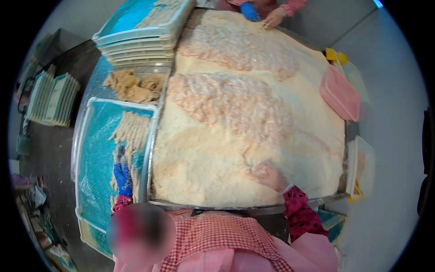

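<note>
My left hand (123, 174), in a blue glove with crumb-dusted fingers, reaches over the turquoise-lined tray (93, 149). Its fingers stretch out flat against a row of pale, crumb-coated strips (131, 129) along the tray's right side. On the big metal-edged table, my right hand (269, 176), in a thin clear glove, is down in the pale breadcrumbs (195, 167). Its fingers curl together there, a little blurred, and the crumbs hide what they hold. Beyond it lies a wide band of wet, pinkish raw meat pieces (235, 102), with a second raw meat band (240, 47) farther off.
Stacked trays (140, 45) stand at the far left, above a crumpled tan cloth (131, 86). A pink basket (340, 93) rests on the right edge. Across the table, a co-worker's hands (263, 16) touch the far rim. More trays (52, 97) stand on the left floor.
</note>
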The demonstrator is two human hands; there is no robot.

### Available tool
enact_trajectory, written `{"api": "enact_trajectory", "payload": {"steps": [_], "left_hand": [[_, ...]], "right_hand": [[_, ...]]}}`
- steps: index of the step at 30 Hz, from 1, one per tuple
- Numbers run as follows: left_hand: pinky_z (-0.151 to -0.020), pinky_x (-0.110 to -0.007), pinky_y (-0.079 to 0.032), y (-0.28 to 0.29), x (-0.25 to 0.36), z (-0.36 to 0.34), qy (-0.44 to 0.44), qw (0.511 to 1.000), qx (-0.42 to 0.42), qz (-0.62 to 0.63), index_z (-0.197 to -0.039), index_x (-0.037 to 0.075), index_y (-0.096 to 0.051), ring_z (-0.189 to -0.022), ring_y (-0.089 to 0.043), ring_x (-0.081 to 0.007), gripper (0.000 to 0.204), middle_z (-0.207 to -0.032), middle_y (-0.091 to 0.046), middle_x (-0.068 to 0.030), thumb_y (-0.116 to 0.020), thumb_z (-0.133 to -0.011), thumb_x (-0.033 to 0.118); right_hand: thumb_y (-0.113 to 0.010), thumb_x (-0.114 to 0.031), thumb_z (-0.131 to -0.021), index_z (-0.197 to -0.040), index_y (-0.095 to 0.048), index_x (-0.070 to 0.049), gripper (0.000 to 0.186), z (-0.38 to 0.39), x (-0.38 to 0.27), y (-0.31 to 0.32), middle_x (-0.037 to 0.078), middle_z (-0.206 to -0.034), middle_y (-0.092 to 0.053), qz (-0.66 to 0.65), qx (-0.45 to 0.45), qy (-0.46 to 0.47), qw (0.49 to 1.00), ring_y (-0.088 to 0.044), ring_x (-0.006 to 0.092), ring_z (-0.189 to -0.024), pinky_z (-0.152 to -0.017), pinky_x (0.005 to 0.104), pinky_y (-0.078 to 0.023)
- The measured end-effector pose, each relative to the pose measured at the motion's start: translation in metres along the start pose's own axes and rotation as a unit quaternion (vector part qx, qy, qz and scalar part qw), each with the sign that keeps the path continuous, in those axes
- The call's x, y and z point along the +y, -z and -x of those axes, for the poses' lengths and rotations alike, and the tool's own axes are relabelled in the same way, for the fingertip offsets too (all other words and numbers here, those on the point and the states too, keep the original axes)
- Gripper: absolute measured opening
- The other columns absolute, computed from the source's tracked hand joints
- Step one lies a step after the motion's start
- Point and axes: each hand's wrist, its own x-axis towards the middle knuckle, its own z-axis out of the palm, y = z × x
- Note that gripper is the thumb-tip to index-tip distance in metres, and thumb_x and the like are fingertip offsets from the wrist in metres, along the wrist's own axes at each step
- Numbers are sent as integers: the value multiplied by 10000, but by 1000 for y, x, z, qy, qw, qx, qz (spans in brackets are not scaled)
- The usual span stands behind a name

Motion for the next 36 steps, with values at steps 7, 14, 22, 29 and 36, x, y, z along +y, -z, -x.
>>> {"api": "enact_trajectory", "payload": {"steps": [7, 14, 22, 29, 36], "left_hand": [[-898, -388, -395, -206, -34, 76, -187, 819, -434, -325, -1170, 48, -504, -1036, -503, -338, 411, -1143, -528, -181, -555, -772, 134], [-945, -315, -371, -219, -23, 86, -52, 887, -396, -233, -1248, 31, -450, -1111, -498, -248, 415, -1213, -510, -140, -508, -839, 77], [-951, -374, -372, -194, 20, 71, -208, 825, -418, -317, -1249, 35, -439, -1124, -467, -334, 599, -1274, -437, -173, -681, -731, 218], [-921, -389, -387, -219, -48, 95, -135, 805, -421, -396, -1261, 97, -431, -1109, -471, -326, 567, -1214, -493, -166, -626, -747, 238], [-888, -398, -395, -210, -3, 94, -256, 746, -435, -435, -1209, 141, -495, -1037, -507, -320, 501, -1134, -544, -127, -620, -728, 205]], "right_hand": [[-617, -40, -734, -1202, -398, 35, 522, -12, 0, -71, 228, -1141, -505, 237, 231, 53, 942, -503, 312, -1060, -935, 368, -379], [-539, -102, -793, -1141, -468, -24, 363, -16, -19, -57, 173, -1040, -564, -245, 318, -23, 916, -558, 307, -936, -861, 375, -416], [-665, -215, -695, -890, -608, -74, 247, 1, 9, -23, 105, -1002, -596, 179, 109, 145, 967, -550, 267, -972, -850, 355, -428], [-597, -104, -754, -1064, -558, -44, 319, -19, 9, -59, 119, -1035, -594, 57, 186, 100, 976, -558, 259, -973, -868, 344, -429], [-537, -100, -810, -1033, -588, -28, 240, -10, 43, -45, 123, -1059, -598, -98, 261, 57, 959, -567, 227, -971, -810, 321, -452]]}}
